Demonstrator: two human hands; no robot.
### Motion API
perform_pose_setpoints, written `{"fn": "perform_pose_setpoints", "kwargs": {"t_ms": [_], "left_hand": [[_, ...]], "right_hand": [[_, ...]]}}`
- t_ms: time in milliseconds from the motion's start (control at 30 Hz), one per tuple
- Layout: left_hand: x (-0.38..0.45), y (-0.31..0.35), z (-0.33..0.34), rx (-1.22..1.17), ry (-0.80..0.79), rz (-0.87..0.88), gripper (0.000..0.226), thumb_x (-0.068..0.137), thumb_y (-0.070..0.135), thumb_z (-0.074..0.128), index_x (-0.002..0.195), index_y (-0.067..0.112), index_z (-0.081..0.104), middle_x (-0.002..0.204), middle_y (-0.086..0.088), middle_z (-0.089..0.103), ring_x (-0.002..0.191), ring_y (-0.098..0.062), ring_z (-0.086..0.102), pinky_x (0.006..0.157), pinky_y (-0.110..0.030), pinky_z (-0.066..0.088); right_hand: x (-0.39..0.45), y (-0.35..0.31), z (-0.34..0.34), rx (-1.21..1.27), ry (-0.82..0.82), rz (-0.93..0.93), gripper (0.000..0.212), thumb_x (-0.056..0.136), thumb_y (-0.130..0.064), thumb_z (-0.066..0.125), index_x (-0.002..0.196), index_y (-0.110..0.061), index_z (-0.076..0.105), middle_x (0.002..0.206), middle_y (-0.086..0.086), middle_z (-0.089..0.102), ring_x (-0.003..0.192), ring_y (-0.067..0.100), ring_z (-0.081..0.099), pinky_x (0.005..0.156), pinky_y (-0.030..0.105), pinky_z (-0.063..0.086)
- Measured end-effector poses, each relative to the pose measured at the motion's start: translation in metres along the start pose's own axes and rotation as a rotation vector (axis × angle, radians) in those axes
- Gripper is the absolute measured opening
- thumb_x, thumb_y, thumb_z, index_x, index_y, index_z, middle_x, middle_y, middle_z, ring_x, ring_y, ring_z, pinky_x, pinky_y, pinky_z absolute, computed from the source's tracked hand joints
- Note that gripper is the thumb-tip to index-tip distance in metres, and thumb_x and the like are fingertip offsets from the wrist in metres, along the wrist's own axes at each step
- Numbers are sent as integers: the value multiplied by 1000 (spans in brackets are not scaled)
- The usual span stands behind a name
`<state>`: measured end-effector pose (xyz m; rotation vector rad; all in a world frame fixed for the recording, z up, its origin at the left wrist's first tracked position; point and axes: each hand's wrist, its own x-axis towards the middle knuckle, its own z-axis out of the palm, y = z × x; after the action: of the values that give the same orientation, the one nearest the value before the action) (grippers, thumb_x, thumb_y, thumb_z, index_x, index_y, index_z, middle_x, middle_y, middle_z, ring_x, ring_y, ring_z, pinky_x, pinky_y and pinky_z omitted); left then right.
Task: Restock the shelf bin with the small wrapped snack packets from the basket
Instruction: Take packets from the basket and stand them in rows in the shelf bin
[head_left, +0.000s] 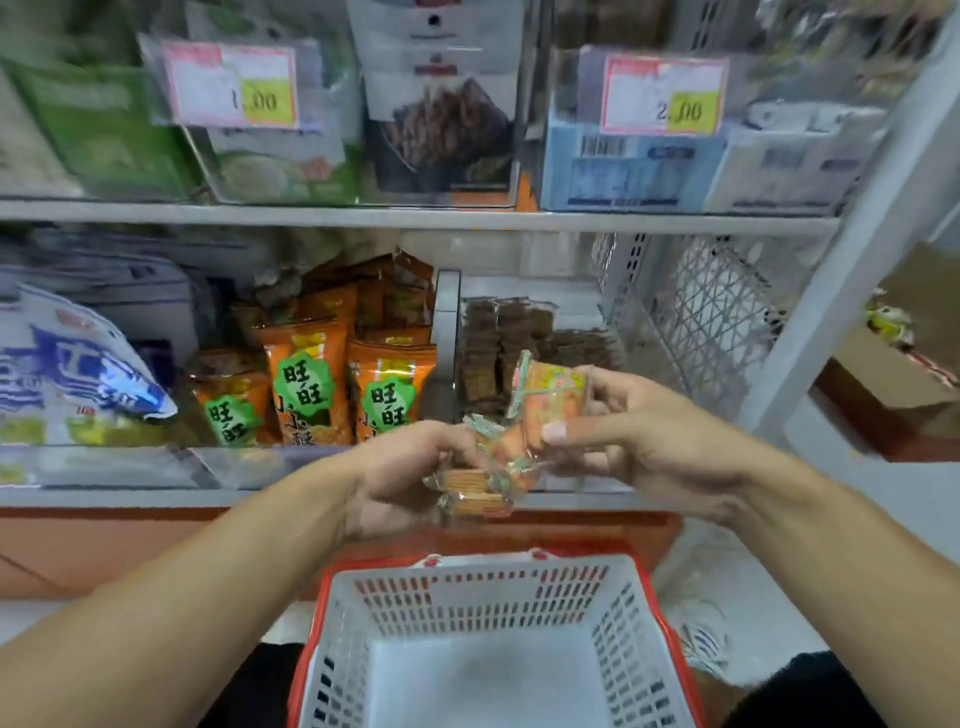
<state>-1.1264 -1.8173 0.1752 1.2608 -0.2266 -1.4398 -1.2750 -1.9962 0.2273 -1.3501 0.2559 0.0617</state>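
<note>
My left hand (410, 473) grips a bunch of small clear-wrapped orange snack packets (475, 493) just in front of the lower shelf. My right hand (639, 441) pinches one more orange packet (550, 397) between thumb and fingers, held upright above the bunch. Behind the hands stands the clear shelf bin (448, 332) holding several small brown wrapped packets (498, 343). Below the hands sits the white basket with a red rim (488, 644); its visible bottom shows no packets.
Orange snack bags (311, 384) fill the bin to the left, with a blue and white bag (78, 374) further left. An upper shelf (415, 215) carries price-tagged bins. A white shelf post (841, 291) rises at right, a cardboard box (904, 374) beyond it.
</note>
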Motion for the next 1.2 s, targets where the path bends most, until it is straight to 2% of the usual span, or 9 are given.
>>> {"fn": "perform_pose_setpoints", "kwargs": {"t_ms": [100,167,233,300,400,633,767,1033,1200], "left_hand": [[5,1,-1,-64,15,25,32,70,-1,64,100,-1,72,89,-22,73,71,-29,73,68,-36,61],[13,1,-5,-81,10,23,50,62,1,71,112,-4,69,97,-25,72,79,-31,73,88,-42,57],[18,3,-8,-68,7,25,51,56,2,76,107,-2,74,102,-26,72,83,-33,72,101,-46,49],[21,5,-8,-80,-8,43,48,55,0,78,102,1,77,103,-26,72,85,-33,72,96,-45,53],[19,7,-2,-102,-64,61,51,64,1,82,114,9,76,109,-22,73,86,-29,72,73,-37,63],[24,4,13,-71,9,96,50,60,41,93,105,24,81,107,-11,74,69,-14,68,39,-19,47],[27,2,7,-73,11,146,59,50,47,97,100,20,81,110,-16,74,74,-20,72,53,-28,53],[16,0,13,-138,74,200,47,64,37,93,106,20,80,94,-12,75,72,-18,73,41,-25,49],[9,1,23,-83,118,263,28,64,27,84,91,17,81,88,-12,77,64,-17,72,43,-25,50]], "right_hand": [[15,16,1,149,137,18,53,73,-4,76,122,3,58,102,17,74,88,24,72,77,31,62],[22,22,-2,221,185,37,52,73,-7,76,121,4,59,104,18,75,89,23,73,74,29,61],[25,24,-6,275,220,24,50,73,-10,75,118,3,60,106,17,75,92,23,75,71,26,60],[27,27,-8,319,252,0,48,73,-12,73,118,2,61,108,18,75,97,25,75,72,26,60],[31,32,-8,329,301,-43,46,75,-14,72,118,1,62,108,16,75,96,23,75,71,25,60],[30,32,-8,63,300,-122,30,89,-28,67,115,-14,71,111,11,75,102,24,72,77,31,59],[26,24,-11,91,272,-154,38,87,-34,63,115,-9,72,113,14,74,96,20,71,70,30,58],[18,15,-18,287,101,-87,41,97,-33,50,128,-10,65,131,16,65,122,32,63,86,48,58],[19,19,-14,218,81,-52,43,100,-32,46,132,-9,62,132,16,65,122,32,63,83,44,58]]}}
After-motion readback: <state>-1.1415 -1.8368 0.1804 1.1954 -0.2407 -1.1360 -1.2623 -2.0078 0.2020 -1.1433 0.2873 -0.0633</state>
